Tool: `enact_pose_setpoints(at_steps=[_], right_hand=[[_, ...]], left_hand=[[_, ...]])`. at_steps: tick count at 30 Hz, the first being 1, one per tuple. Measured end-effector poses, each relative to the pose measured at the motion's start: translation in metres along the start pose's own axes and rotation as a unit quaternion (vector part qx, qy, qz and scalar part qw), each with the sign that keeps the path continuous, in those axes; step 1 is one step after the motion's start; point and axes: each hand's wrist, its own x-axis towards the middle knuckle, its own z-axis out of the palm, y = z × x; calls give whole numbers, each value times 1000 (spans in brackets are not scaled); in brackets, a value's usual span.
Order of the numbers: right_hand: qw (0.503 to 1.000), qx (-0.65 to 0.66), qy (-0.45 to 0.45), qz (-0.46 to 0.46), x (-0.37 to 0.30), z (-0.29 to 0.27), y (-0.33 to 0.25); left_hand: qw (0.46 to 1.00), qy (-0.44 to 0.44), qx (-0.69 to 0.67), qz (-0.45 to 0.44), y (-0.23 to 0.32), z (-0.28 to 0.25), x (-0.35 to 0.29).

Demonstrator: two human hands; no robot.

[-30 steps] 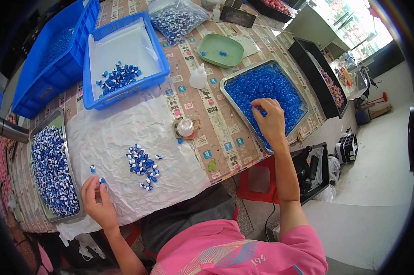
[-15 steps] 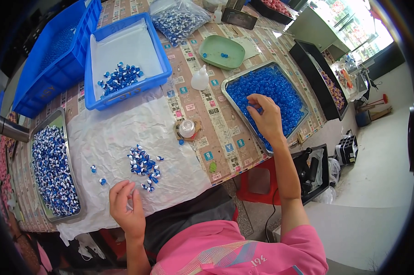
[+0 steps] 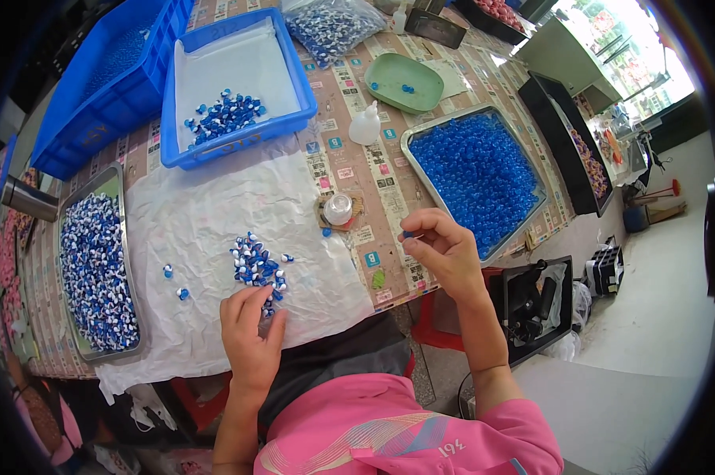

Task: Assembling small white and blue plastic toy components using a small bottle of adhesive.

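I have a blue bead [image 3: 407,234] at the fingertips of my right hand [image 3: 444,249], over the patterned table covering [image 3: 385,198], between the small jar [image 3: 338,209] and a metal tray [image 3: 406,144] of blue beads. My left hand [image 3: 251,336] is at the near edge of a pile of blue-and-white pieces [image 3: 254,265] on crumpled white paper [image 3: 199,206]; two more pieces lie apart, to its left. Beyond the paper stand a paper-lined blue tray [image 3: 239,142], a white squeeze bottle [image 3: 365,125] and a green dish [image 3: 409,71]. Farther out there's a red stool [image 3: 437,324] under the table's edge, pale floor [image 3: 642,317] on the right and a bright window [image 3: 611,39] behind. My right thumb and forefinger pinch the bead, the other fingers curled. My left fingers bend together, thumb apart; I can't tell whether they grip a piece.
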Motion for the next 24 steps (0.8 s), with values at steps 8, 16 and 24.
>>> enact_pose_setpoints(at_steps=[8,16,24], right_hand=[[996,51,-27,73,-6,24,-1],[995,62,-65,39,-5,37,8],[987,92,-27,129,-9,56,3]], left_hand=[[999,12,-26,-34,-9,-11,-5],[995,3,-67,-75,-17,-22,-7],[990,19,-101,-102,-33,-41,-10]])
